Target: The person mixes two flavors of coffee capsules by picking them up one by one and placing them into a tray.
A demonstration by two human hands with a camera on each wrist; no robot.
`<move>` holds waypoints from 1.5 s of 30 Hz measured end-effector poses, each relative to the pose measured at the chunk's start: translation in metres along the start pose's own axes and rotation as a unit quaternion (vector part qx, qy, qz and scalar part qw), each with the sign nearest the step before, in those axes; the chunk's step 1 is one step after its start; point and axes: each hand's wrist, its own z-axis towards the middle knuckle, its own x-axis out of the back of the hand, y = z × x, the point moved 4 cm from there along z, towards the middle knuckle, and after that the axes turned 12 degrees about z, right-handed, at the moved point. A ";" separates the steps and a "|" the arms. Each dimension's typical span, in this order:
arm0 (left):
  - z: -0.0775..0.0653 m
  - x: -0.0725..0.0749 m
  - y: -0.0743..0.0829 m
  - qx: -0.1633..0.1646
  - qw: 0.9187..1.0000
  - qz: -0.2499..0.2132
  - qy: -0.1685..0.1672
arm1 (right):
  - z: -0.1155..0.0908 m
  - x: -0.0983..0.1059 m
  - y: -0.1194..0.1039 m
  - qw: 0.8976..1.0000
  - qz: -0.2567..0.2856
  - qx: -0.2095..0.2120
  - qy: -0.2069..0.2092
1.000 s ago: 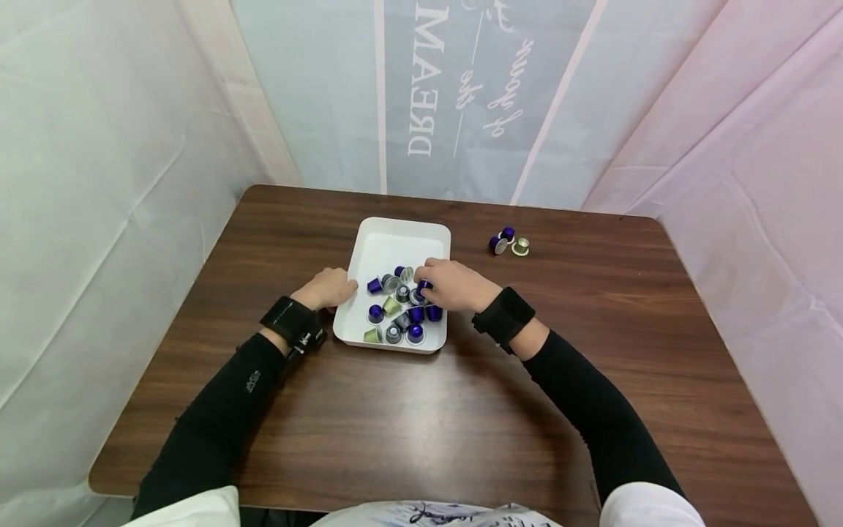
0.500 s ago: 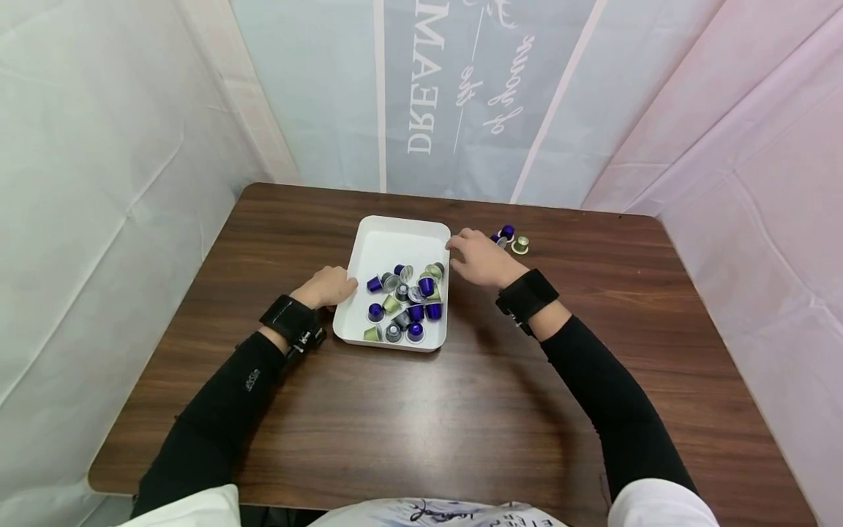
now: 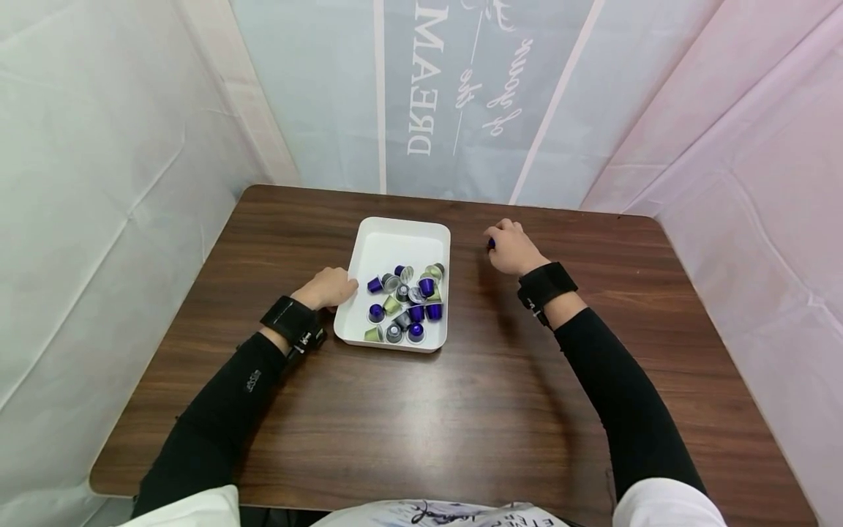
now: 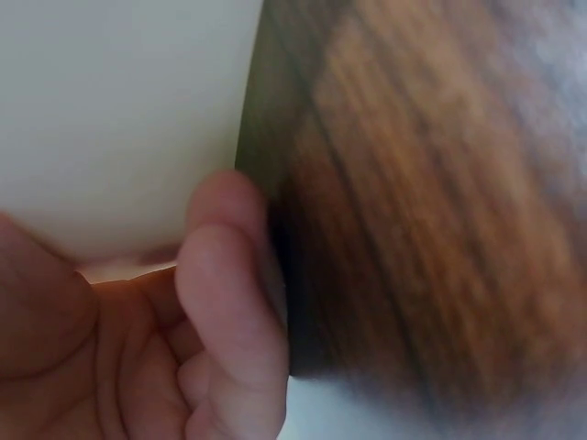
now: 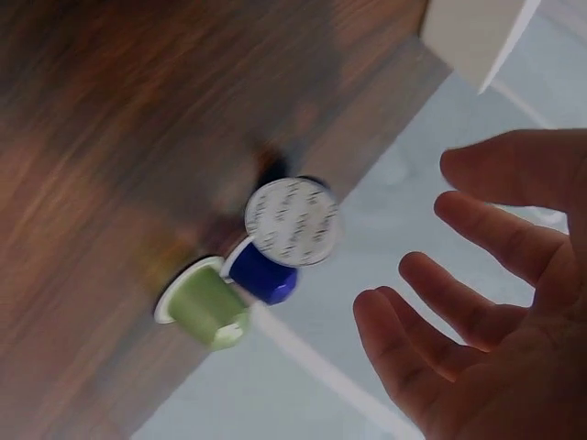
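My left hand point(image 3: 326, 288) grips the left side of a white tray point(image 3: 398, 245), thumb at the rim. In the left wrist view, curled fingers point(image 4: 229, 293) lie against the tray's wall point(image 4: 119, 101). Blue, green and grey coffee capsules point(image 3: 402, 294) fill the tray's near half. To the right of the tray, my right hand point(image 3: 514, 247) hovers over a small group of capsules, mostly hidden under it in the head view. The right wrist view shows a green capsule point(image 5: 206, 304), a blue one point(image 5: 263, 273) and one with its printed lid point(image 5: 293, 222) towards the camera, all apart from the spread, bent fingers.
The wooden table point(image 3: 395, 410) carries the tray. Behind its far edge hangs a pale curtain point(image 3: 329, 95) with lettering, and more pale cloth point(image 3: 112, 183) closes in both sides. A corner of the tray point(image 5: 472, 41) shows in the right wrist view.
My right hand has left the capsules in the tray, passed over the right rim and reached the loose capsules, now covering them. The left hand has stayed on the tray.
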 end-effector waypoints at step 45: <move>0.003 0.000 -0.001 0.009 1.000 0.001 -0.004 | 0.019 -0.021 0.031 0.997 -0.058 -0.054 -0.022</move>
